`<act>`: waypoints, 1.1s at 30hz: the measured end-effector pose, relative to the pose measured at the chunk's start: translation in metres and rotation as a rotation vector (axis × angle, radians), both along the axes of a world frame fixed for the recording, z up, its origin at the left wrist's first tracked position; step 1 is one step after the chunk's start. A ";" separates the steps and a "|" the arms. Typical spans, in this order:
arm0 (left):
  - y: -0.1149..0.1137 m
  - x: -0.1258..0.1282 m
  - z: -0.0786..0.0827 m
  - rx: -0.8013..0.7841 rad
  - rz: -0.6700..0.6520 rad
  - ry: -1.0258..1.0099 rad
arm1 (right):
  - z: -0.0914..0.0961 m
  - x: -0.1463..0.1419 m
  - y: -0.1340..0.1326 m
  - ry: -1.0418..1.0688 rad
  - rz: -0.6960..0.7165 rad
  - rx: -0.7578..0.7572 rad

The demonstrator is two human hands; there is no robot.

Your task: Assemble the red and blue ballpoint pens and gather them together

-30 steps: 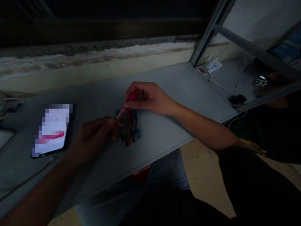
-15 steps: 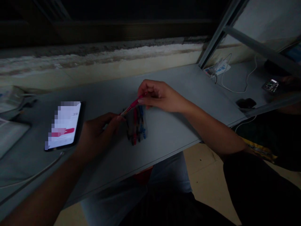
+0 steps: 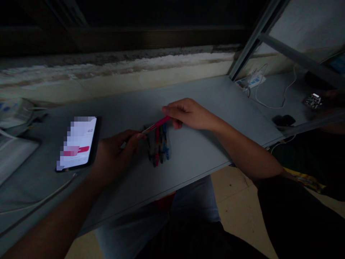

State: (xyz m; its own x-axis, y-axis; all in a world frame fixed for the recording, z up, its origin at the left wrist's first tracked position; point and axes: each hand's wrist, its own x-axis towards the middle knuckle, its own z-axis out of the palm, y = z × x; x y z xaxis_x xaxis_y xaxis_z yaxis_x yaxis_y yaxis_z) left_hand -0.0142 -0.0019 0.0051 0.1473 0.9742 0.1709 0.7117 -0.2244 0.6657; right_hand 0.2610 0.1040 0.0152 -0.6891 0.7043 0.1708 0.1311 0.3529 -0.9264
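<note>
A slim pen with a pinkish-red end and a clear barrel slants between my hands, above the table. My left hand pinches its clear lower end between thumb and index finger. At the pinkish-red end, my right hand is closed on the pen, thumb pressed to the curled fingers. Directly below lie several pens side by side: a red pen, a blue pen and dark ones. Their upper ends are partly hidden by the held pen and my hands.
A lit phone lies left of my left hand, with a white cable near it. A metal frame post rises at the right. Beyond it are a power strip and another person's dark-clothed arm. The grey table's front edge is above my lap.
My right hand has turned and its fingers have closed further around the pen's pinkish-red end. The left hand keeps its pinch. The whole view has shifted slightly.
</note>
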 end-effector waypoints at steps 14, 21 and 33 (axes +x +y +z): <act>-0.004 0.000 -0.001 0.143 -0.036 0.065 | 0.005 0.001 0.000 -0.174 0.040 0.054; -0.010 0.003 -0.013 0.255 -0.441 -0.033 | -0.001 -0.006 0.002 0.038 -0.128 -0.118; -0.015 0.015 -0.011 0.133 -0.685 -0.140 | -0.009 -0.018 -0.005 0.032 -0.020 -0.209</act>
State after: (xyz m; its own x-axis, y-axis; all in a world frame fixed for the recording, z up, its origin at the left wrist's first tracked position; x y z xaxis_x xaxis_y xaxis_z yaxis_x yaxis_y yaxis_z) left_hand 0.0004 -0.0167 -0.0054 0.6871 0.6402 0.3436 0.2915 -0.6761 0.6767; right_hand 0.2433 0.0994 0.0061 -0.6711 0.7402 0.0413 0.1057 0.1507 -0.9829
